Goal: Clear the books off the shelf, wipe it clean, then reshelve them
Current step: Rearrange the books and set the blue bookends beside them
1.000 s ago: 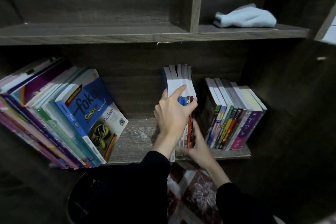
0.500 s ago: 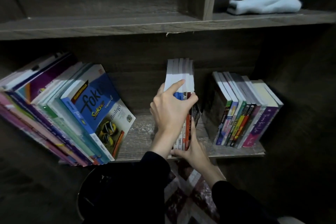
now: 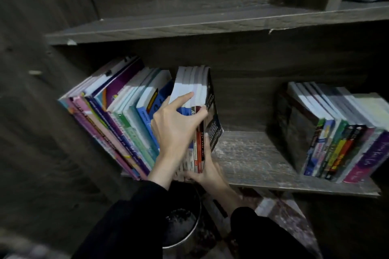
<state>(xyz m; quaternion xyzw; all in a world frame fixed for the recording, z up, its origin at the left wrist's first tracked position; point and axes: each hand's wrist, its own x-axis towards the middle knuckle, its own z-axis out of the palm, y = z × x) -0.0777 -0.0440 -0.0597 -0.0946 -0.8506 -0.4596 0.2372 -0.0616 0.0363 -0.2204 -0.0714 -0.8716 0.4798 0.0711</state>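
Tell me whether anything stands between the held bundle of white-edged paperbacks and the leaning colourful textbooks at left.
Nothing visible does. The bundle of white-edged paperbacks, gripped by the left hand and right hand, stands right beside the leaning colourful textbooks; the left hand hides whether they touch.

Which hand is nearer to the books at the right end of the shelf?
Right. The right hand supports the held bundle on the side facing that row of books; the left hand grips the bundle's far side, farther away.

My left hand [image 3: 176, 126] clasps the book stack [image 3: 189, 84] from above, forefinger stretched; my right hand [image 3: 208, 172] grips its base, thumb upward.
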